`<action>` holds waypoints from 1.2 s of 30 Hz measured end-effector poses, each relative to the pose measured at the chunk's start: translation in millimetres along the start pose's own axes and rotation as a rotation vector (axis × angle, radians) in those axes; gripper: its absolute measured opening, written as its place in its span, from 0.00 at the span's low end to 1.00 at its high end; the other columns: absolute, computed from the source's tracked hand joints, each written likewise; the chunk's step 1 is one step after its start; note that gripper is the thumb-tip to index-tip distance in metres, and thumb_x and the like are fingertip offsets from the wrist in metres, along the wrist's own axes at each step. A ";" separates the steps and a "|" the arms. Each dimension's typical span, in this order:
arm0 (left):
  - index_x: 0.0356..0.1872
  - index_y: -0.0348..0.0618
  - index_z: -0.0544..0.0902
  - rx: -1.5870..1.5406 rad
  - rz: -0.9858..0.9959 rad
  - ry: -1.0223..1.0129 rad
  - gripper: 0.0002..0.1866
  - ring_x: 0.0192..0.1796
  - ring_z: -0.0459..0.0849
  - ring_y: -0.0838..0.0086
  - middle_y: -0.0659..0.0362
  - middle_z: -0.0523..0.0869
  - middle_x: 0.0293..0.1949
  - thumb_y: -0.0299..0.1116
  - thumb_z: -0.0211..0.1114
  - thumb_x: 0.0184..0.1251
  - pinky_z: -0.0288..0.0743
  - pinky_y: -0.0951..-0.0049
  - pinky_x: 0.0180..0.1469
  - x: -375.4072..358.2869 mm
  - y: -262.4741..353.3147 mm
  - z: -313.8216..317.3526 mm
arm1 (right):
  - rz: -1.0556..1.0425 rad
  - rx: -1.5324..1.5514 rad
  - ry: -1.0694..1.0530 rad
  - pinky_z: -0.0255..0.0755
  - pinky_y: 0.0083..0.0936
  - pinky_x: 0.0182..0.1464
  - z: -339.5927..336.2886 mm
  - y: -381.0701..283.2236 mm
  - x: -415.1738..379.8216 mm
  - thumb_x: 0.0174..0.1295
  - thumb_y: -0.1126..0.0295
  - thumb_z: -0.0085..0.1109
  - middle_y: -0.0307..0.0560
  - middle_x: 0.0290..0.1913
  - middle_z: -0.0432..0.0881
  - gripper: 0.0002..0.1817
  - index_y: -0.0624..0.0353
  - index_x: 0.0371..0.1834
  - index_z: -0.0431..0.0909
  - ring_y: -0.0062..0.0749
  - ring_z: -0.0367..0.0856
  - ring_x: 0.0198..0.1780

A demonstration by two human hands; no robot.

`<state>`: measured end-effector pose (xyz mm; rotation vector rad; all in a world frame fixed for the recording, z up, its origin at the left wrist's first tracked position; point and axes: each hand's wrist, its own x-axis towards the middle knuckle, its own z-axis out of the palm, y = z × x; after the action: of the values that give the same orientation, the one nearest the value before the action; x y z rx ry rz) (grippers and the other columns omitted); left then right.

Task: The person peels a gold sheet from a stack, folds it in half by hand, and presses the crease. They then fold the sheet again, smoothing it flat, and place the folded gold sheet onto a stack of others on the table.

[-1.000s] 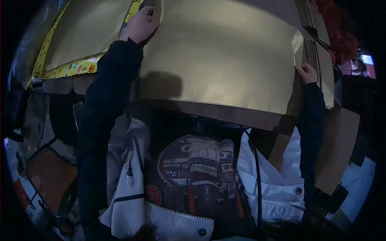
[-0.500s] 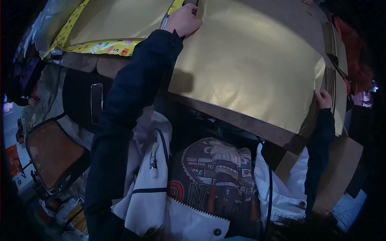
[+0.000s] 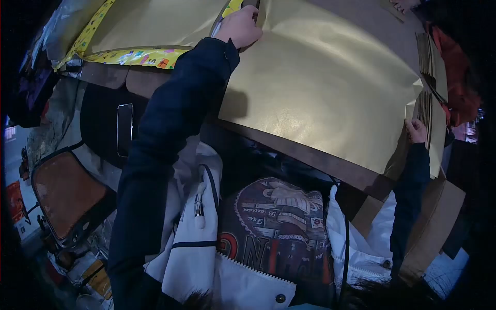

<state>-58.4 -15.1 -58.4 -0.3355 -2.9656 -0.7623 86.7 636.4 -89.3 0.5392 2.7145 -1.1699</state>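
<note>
A large sheet of gold paper point(image 3: 310, 82) lies spread over a brown surface in front of me. At its upper left edge is my left hand point(image 3: 240, 27), fingers curled closed around something dark that I cannot make out. My right hand point(image 3: 416, 130) pinches the sheet's right edge, where the paper bends upward. To the left, a second gold sheet point(image 3: 150, 28) is bordered by yellow patterned wrapping point(image 3: 137, 58). Beside my right hand stands a stack of folded brown cardboard point(image 3: 424, 111).
Another person's hand point(image 3: 404, 4) shows at the top right. A brown-seated chair point(image 3: 72, 194) stands at lower left. A dark rectangular object with a bright rim point(image 3: 125, 130) lies on black fabric. Near my right arm is an open cardboard flap point(image 3: 434, 227). Red cloth point(image 3: 454, 77) hangs at far right.
My left hand has shifted slightly right and down at the sheet's edge. More of the other person's hand shows at the top right. My right hand keeps its pinch on the paper.
</note>
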 end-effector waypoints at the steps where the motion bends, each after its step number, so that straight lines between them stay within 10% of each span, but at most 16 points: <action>1: 0.57 0.40 0.75 0.000 0.001 -0.001 0.27 0.41 0.84 0.63 0.54 0.84 0.36 0.36 0.65 0.56 0.78 0.67 0.46 -2.8 4.9 -3.0 | 0.001 0.000 0.001 0.63 0.19 0.29 -0.2 0.0 -0.2 0.61 0.63 0.66 0.35 0.23 0.75 0.13 0.60 0.27 0.76 0.18 0.69 0.25; 19: 0.56 0.38 0.75 0.067 0.075 0.062 0.24 0.42 0.86 0.59 0.49 0.86 0.40 0.37 0.66 0.61 0.79 0.65 0.46 0.7 -6.6 5.0 | -0.068 -0.089 0.049 0.64 0.20 0.27 -2.1 14.6 7.0 0.61 0.61 0.66 0.34 0.24 0.75 0.14 0.60 0.29 0.77 0.18 0.69 0.25; 29: 0.58 0.38 0.73 -0.025 0.073 0.074 0.25 0.46 0.84 0.56 0.47 0.84 0.44 0.35 0.63 0.60 0.77 0.63 0.50 -5.7 7.2 -4.4 | -0.124 -0.171 0.198 0.75 0.31 0.50 12.9 3.2 2.6 0.55 0.57 0.69 0.52 0.43 0.83 0.23 0.64 0.46 0.78 0.38 0.81 0.46; 32: 0.61 0.39 0.70 -0.103 0.106 0.087 0.26 0.53 0.81 0.51 0.44 0.80 0.55 0.30 0.61 0.60 0.75 0.59 0.54 -5.9 1.8 -2.1 | -0.010 -0.579 0.323 0.73 0.42 0.55 29.3 -95.8 -52.1 0.57 0.50 0.64 0.59 0.50 0.82 0.30 0.63 0.53 0.75 0.52 0.81 0.53; 36: 0.66 0.39 0.65 -0.101 0.068 0.047 0.30 0.55 0.81 0.57 0.45 0.79 0.58 0.27 0.58 0.61 0.74 0.65 0.56 4.8 -3.4 7.5 | -0.043 -0.796 0.395 0.72 0.42 0.55 96.9 -158.3 -88.0 0.57 0.60 0.58 0.54 0.46 0.80 0.13 0.54 0.41 0.81 0.51 0.76 0.53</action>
<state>-63.9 -13.4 -66.1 -0.4157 -2.8619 -0.9012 107.2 442.1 -25.9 0.6184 3.1799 0.0941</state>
